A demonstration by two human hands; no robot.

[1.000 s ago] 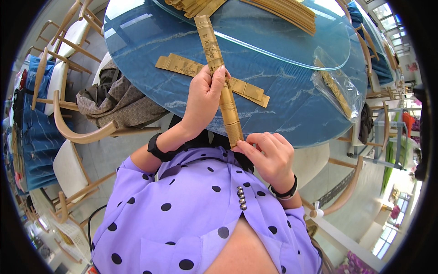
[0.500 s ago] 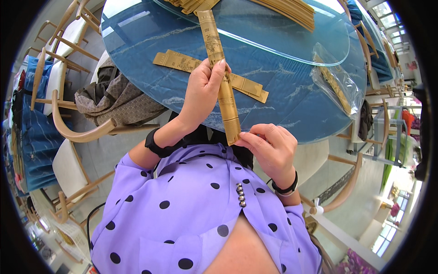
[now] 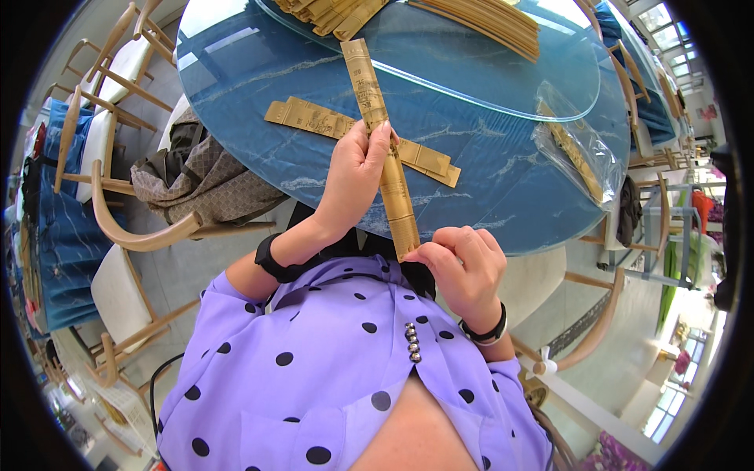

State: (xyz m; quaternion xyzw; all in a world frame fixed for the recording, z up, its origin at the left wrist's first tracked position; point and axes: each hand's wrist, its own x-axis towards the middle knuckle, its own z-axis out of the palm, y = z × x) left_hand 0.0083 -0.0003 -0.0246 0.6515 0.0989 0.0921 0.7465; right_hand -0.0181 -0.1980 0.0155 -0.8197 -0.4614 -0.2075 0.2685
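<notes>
My left hand [image 3: 358, 173] is closed round the middle of a long, narrow brown paper box [image 3: 399, 206] with dark print, its thumb lying on top. The box slants from the far side of the table down toward my body. At its near end, my right hand [image 3: 463, 271] pinches the end flap between thumb and forefinger. Beneath the left hand, several similar flat brown paper boxes [image 3: 314, 118] lie crosswise on the table.
A round table [image 3: 251, 149] with a blue marbled cover carries a glass turntable [image 3: 471, 93]. Piles of flat brown boxes [image 3: 487, 27] rest at the far side. A clear plastic bag [image 3: 577, 149] holds a brown strip. Left, a patterned bag [image 3: 208, 177] sits by a wooden chair [image 3: 149, 235].
Both hands and the long box have shifted slightly nearer in the picture. My right fingers are still at the near end, and the left grip is unchanged.
</notes>
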